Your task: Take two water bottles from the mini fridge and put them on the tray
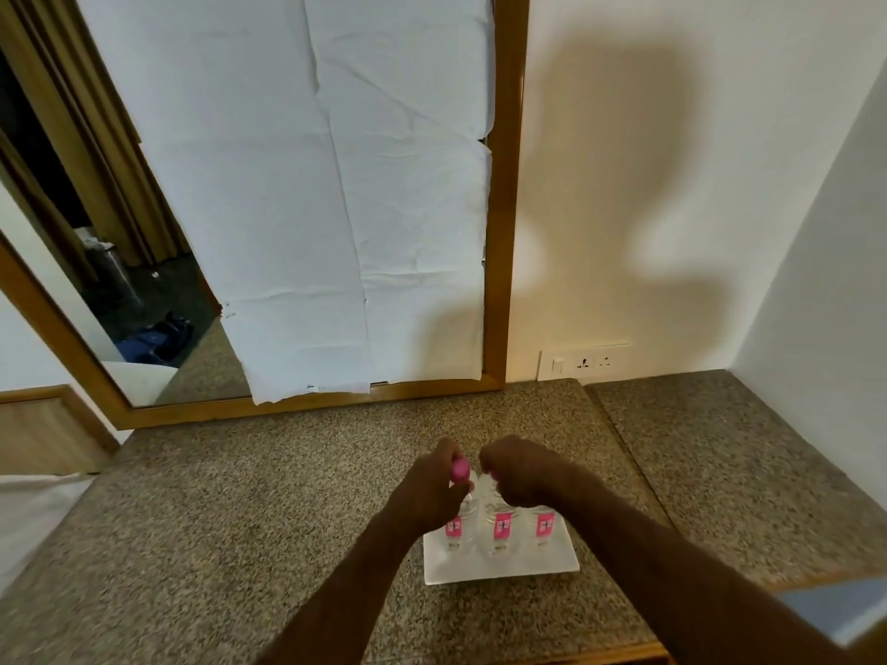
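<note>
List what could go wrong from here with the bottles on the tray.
1. Three clear plastic bottles with pink labels stand packed close on the small white rectangular tray; either hand pulling away could knock a neighbour over.
2. The left hand grips the left bottle near its pink cap, high up, so a sideways tug might tip it.
3. The right hand hides the bottle tops beneath it, so its grip is uncertain.

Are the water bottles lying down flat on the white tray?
No, the water bottles stand upright on the white tray, pink labels facing us, while the left hand and right hand grip their tops.
</note>
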{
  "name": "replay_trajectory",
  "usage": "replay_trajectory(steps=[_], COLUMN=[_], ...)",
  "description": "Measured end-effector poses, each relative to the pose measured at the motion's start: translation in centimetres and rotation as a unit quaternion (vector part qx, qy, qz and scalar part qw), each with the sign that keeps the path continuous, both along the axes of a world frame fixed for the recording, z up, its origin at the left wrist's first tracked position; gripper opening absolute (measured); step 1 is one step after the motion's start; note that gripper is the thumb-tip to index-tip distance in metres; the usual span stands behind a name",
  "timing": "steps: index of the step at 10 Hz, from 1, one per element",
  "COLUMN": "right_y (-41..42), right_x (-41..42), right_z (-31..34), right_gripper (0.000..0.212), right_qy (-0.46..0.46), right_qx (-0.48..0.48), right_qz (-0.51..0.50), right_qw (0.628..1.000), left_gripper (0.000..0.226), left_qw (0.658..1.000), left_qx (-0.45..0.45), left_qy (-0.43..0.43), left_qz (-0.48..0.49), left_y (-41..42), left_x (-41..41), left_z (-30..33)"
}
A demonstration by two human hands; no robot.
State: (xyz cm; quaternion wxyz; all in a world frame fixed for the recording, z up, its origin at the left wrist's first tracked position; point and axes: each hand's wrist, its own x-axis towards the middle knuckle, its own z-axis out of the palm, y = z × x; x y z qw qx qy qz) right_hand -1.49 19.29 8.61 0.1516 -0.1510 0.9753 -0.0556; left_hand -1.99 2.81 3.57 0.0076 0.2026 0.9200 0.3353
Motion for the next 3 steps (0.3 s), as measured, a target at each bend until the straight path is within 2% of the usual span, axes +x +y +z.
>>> replay_trajectory(steps=[2,3], right_y=[-0.2,0.6], right_x=[-0.3,-1.6], right_z=[0.4,2.5], right_gripper=[0.033,0.033], right_qy=[-0.038,-0.057], right_qx=[0.006,-0.017], right_qz=[-0.004,-0.010], right_qw=[0.999,0.998], left_gripper=[0.050,0.059], left_qw=[0.990,0.986], left_qx=[-0.107,-0.145], left_qy=[-0.081,-0.069], left_qz=[-0.031,-0.046], left_y=[0.4,0.5], left_x=[-0.3,-1.9], left_z=[1.6,4.8])
